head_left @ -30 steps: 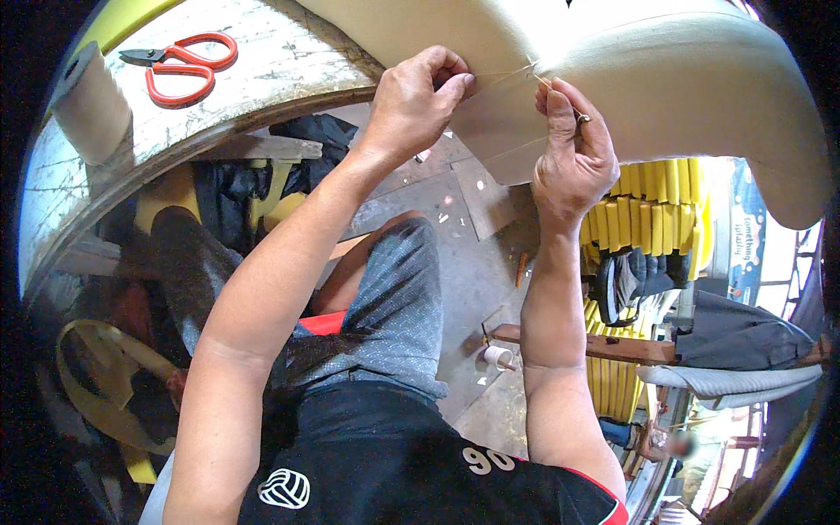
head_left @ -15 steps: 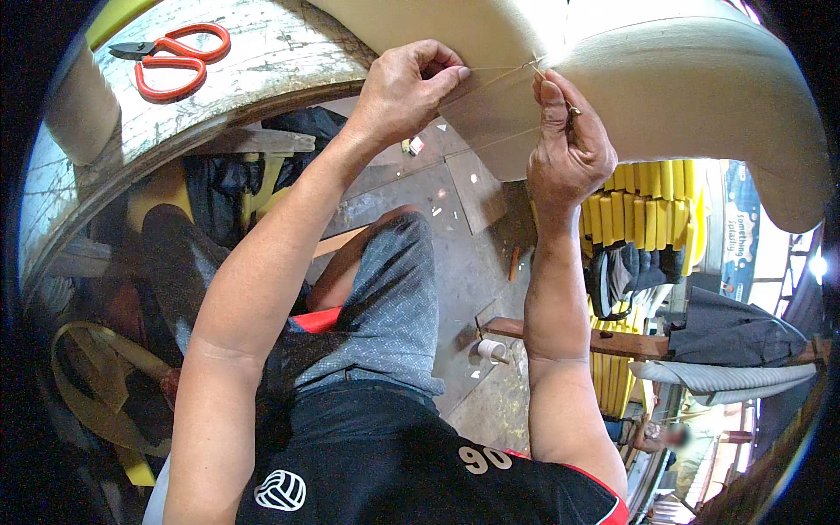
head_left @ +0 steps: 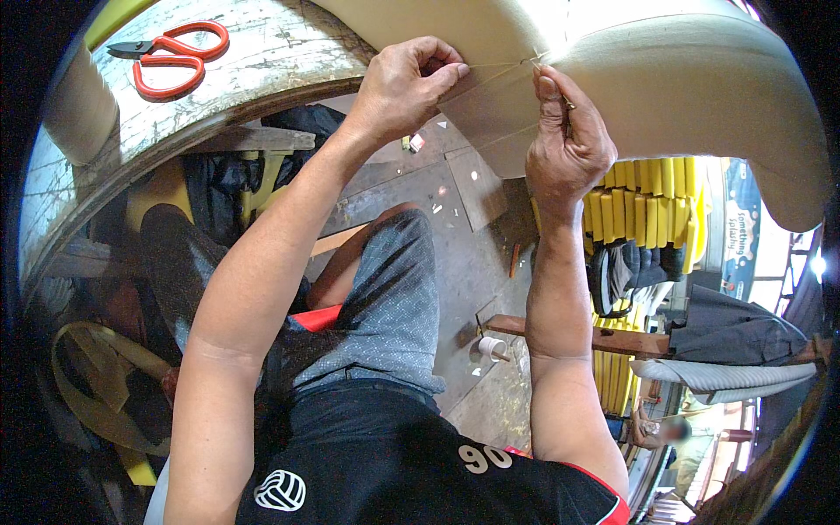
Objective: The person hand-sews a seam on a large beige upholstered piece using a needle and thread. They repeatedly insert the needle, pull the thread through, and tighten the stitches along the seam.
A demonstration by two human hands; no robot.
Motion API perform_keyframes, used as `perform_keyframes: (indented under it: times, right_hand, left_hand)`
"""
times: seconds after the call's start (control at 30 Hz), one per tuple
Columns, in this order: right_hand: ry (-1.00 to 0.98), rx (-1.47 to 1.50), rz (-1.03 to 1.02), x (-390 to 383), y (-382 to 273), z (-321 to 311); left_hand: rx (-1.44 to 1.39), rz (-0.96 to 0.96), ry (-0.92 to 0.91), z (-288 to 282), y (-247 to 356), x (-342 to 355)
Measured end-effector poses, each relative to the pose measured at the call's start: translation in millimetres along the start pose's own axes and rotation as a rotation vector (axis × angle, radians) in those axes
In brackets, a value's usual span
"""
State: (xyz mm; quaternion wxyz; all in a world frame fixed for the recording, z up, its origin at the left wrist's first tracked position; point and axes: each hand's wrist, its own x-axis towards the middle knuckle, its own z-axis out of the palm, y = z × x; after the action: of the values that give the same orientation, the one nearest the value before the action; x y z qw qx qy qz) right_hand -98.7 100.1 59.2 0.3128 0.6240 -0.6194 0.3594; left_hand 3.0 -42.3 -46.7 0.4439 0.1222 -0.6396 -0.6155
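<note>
From here I see scissors [head_left: 179,59] on the table [head_left: 280,52], left of the left hand [head_left: 407,87]; fabric [head_left: 682,96] extends beyond the right hand [head_left: 569,144].

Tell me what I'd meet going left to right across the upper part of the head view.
Beige roll → red-handled scissors → left hand → thin thread → right hand → stacked yellow pieces → blue printed panel.
</note>
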Motion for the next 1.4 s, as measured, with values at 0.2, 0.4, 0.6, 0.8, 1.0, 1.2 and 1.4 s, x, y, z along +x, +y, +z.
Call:
perform_keyframes:
  times: [0.2,0.4,0.6,0.8,1.0,1.2,1.4]
  right_hand:
    - [-0.035,-0.033,-0.024,4.1,-5.3,-2.4]
    - [-0.022,-0.072,0.008,6.3,-7.9,-2.4]
    - [-0.027,-0.066,0.022,9.8,-7.3,-0.8]
    - [0.012,-0.115,0.036,10.6,-9.2,2.6]
    - [-0.031,-0.109,0.049,16.2,-9.9,0.2]
    - [-0.054,-0.106,-0.017,11.0,-4.7,-1.4]
    - [-0.071,-0.099,-0.081,5.0,-2.9,-3.8]
  left_hand:
    - [-0.022,0.001,-0.002,0.9,-5.1,1.4]
    - [-0.045,-0.029,0.006,3.5,1.5,-2.6]
    - [-0.055,-0.010,0.019,5.3,0.4,-4.7]
    - [-0.061,0.003,0.047,9.4,4.1,-10.9]
    - [0.094,0.272,0.110,14.1,19.7,-25.4]
    - [0.375,0.561,0.115,24.6,8.1,-28.7]
    - [0.323,0.524,0.117,29.8,6.1,-33.1]
